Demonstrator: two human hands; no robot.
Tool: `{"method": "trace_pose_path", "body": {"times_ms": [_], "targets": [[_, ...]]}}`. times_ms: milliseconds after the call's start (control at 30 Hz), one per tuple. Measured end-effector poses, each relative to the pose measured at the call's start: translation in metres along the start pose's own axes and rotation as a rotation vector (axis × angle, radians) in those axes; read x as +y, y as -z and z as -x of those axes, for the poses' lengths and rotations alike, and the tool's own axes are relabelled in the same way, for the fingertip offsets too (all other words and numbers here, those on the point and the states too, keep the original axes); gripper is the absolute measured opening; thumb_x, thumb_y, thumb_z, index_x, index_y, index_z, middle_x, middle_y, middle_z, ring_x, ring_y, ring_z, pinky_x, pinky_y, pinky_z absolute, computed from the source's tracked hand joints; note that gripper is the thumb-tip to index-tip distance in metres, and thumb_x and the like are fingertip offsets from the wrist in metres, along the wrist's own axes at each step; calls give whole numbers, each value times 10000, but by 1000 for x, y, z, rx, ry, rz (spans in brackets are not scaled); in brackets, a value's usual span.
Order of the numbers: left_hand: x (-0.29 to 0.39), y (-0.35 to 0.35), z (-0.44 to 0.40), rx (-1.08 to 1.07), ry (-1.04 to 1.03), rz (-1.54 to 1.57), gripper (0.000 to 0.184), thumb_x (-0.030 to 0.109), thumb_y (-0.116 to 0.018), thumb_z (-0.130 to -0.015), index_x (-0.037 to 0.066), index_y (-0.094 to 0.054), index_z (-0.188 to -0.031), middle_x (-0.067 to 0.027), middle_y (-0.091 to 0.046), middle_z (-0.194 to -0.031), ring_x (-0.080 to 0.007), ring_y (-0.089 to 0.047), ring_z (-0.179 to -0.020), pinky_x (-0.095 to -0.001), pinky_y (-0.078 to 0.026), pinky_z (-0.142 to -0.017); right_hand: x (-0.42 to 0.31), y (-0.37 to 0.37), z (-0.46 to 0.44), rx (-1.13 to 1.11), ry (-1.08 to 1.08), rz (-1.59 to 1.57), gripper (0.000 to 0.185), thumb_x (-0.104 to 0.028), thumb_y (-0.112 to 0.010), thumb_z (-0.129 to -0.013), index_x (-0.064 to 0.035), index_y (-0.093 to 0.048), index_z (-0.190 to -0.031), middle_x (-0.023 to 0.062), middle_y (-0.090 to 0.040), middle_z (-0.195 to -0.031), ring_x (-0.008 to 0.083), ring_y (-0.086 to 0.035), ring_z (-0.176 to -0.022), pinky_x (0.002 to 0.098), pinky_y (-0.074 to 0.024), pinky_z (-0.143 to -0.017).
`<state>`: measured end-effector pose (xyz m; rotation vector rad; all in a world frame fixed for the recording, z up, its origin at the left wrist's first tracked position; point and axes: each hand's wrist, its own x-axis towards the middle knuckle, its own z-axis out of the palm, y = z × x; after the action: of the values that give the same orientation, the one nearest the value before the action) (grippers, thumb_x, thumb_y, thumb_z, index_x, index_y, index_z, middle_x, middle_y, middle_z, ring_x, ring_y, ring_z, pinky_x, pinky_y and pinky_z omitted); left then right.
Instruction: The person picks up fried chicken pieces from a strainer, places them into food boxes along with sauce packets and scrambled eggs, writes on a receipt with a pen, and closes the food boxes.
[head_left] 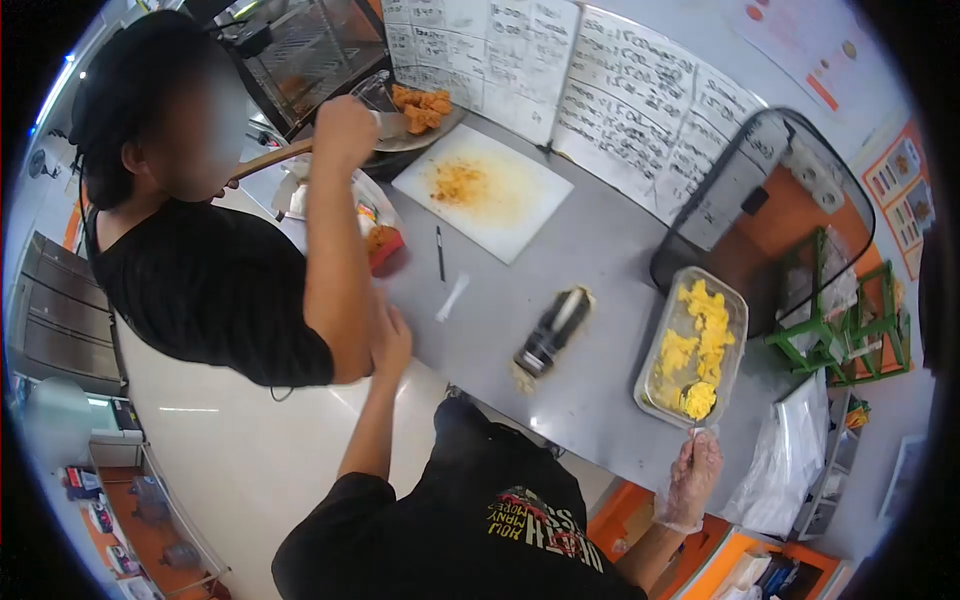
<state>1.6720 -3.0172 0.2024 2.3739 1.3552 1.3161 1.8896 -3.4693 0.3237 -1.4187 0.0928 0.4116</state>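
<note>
My right hand [693, 470], in a clear plastic glove, grips the handle of a spoon [699, 402]. The spoon's bowl, heaped with yellow scrambled egg, is over the near end of a clear tray [645, 372]. More scrambled egg [711, 320] lies in that tray. On the left, my left hand [391, 338] is beside a co-worker's elbow, which partly hides it. Its visible fingers look loosely extended, with nothing seen in them. Between my hands, a dark oblong item [550, 335] with a pale strip on top lies on the counter, light crumbs around it.
A co-worker [200, 270] at left holds a wooden-handled tool near a pan [398, 158] with fried pieces [424, 107]. A stained white cutting board [520, 205], pen [440, 253], dark-framed clear bin [740, 220], green rack [850, 335] and plastic bags [780, 460] surround the counter.
</note>
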Motion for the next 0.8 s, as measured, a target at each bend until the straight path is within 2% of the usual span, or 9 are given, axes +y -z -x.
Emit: {"method": "trace_pose_path", "body": {"times_ms": [67, 200, 367, 433, 633, 800], "targets": [[-31, 1, -45, 86, 4, -113, 294, 92, -537, -995, -18, -600, -1260, -207, -610, -1226, -361, -555, -1195, -438, -425, -1065, -9, -71, 21, 40, -19, -14, 195, -216, -599, -1031, -24, -626, -1046, -45, -480, -636, 15, -359, -448, 184, -254, -378], [-90, -6, -106, -28, 32, -119, 298, 88, -544, -989, -18, -594, -1263, -202, -608, -1215, -352, -557, -1175, -432, -430, -1049, 11, -188, 34, -320, -182, 19, 232, -237, -596, -1025, -9, -626, -1052, -41, -491, -636, 14, -369, -460, 184, -253, -388], [-110, -24, -127, -203, 23, -5, 303, 82, -552, -982, -19, -585, -1266, -197, -606, -1201, -341, -560, -1151, -425, -437, -1029, 81, -349, 12, -724, -481, 53, 224, -200, -561, -1028, 5, -629, -1090, -30, -514, -680, 38, -401, -497, 196, -299, -434], [-108, -27, -124, -249, 27, 53, 306, 80, -555, -979, -19, -582, -1267, -194, -605, -1196, -336, -561, -1142, -422, -440, -1021, 99, -420, 8, -774, -514, 31, 268, -196, -544, -1043, 27, -608, -1177, 19, -612, -856, 64, -577, -693, 241, -435, -459], [-109, -29, -127, -325, 42, 165, 315, 74, -565, -970, -20, -572, -1271, -188, -603, -1179, -322, -565, -1113, -412, -448, -997, 137, -579, -6, -768, -532, 8, 263, -225, -544, -1044, 3, -615, -1155, 1, -575, -823, 64, -535, -665, 239, -408, -466], [-113, -26, -132, -350, 46, 208, 324, 69, -573, -962, -20, -563, -1274, -182, -601, -1165, -311, -568, -1089, -405, -455, -976, 160, -631, -12, -688, -519, 35, 261, -249, -544, -1046, -17, -621, -1137, -15, -544, -796, 64, -500, -642, 237, -386, -472]]}}
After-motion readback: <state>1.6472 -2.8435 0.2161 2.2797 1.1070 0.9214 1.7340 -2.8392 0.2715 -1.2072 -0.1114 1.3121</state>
